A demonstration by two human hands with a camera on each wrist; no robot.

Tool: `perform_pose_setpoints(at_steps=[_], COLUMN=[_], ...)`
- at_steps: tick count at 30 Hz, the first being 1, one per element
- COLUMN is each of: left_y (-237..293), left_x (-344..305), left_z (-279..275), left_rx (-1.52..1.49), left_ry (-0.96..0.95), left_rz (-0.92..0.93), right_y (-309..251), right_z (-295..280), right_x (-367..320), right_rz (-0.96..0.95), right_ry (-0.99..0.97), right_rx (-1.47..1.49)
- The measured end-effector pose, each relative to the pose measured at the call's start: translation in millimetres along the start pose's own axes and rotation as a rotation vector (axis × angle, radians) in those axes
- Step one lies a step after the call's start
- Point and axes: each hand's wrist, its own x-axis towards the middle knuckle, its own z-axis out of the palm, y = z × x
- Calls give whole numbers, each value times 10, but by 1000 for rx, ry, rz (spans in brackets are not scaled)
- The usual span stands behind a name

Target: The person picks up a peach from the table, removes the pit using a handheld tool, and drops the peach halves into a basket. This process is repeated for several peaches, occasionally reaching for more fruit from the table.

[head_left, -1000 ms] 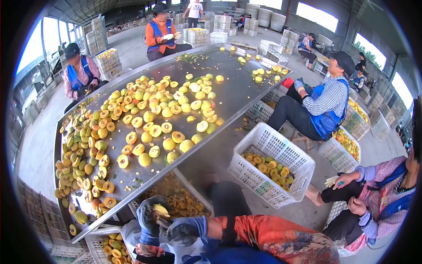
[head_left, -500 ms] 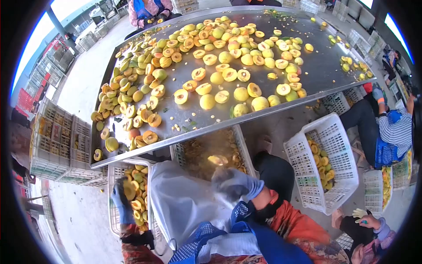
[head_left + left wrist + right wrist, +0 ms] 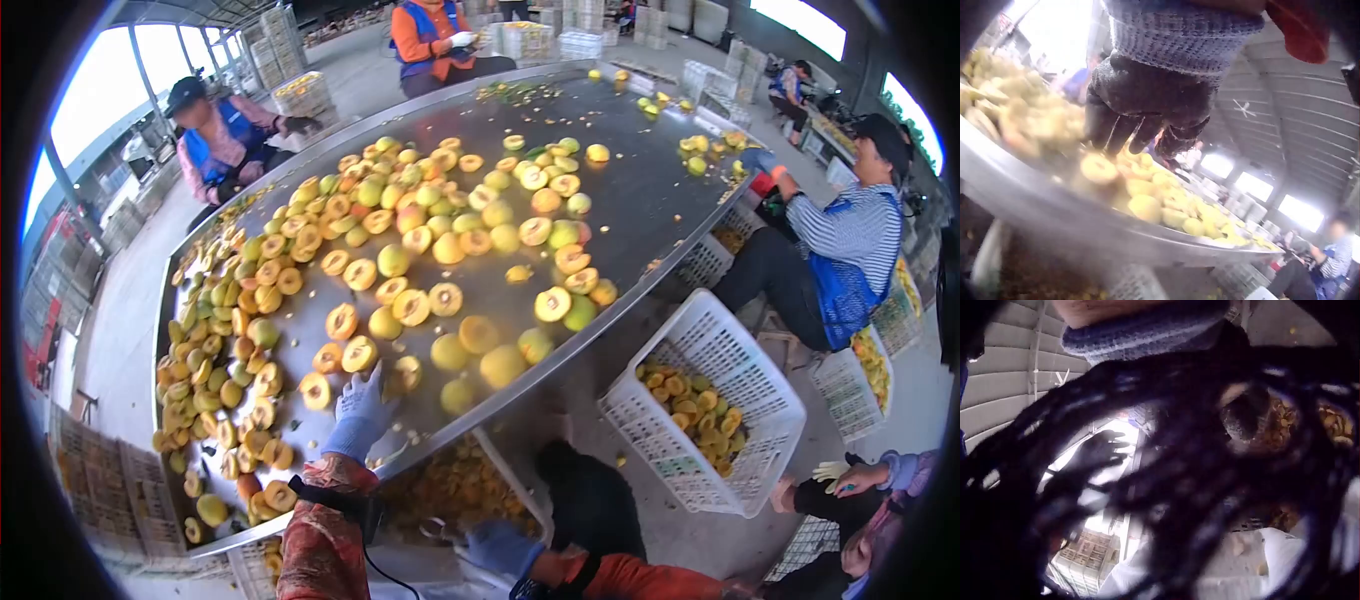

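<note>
On the steel table (image 3: 640,230) lie many yellow peaches, whole and halved. My gloved left hand (image 3: 362,415) reaches over the near edge, fingers stretched toward a peach half (image 3: 360,353). Another half (image 3: 405,374) is just right of the fingertips. In the left wrist view the dark glove (image 3: 1150,94) hangs over the peaches, fingers pointing down, gripping none. My gloved right hand (image 3: 505,548) is low before the table, fingers curled round a small tool with a metal loop (image 3: 436,527). Dark mesh cloth (image 3: 1197,462) blocks much of the right wrist view.
Under the near edge a crate (image 3: 510,470) holds brownish pieces. A white crate (image 3: 770,400) of peach halves stands right of my knee, and another crate (image 3: 245,575) sits at lower left. Across the table sit people in blue vests; one (image 3: 840,235) works at the right.
My left hand, earlier holding a peach half over the lower-left crate, is now over the table without it. My right hand has drawn back from the pieces crate. The head view has tilted up.
</note>
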Motion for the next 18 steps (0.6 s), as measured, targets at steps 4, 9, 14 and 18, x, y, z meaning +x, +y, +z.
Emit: perform_pose_setpoints(at_steps=[4, 9, 14, 18], left_y=[-28, -638, -462, -340], left_x=[20, -498, -1596, -2102], left_z=[153, 172, -614, -238], left_rx=[-34, -1013, 169, -2052], left_ry=[67, 155, 583, 368], left_rz=[28, -112, 244, 46], right_y=[-78, -196, -467, -315], right_z=[-131, -198, -741, -605], right_x=[19, -27, -222, -99], right_rz=[1, 34, -15, 231], right_ry=[-48, 125, 450, -54], right_rx=[185, 150, 309, -217])
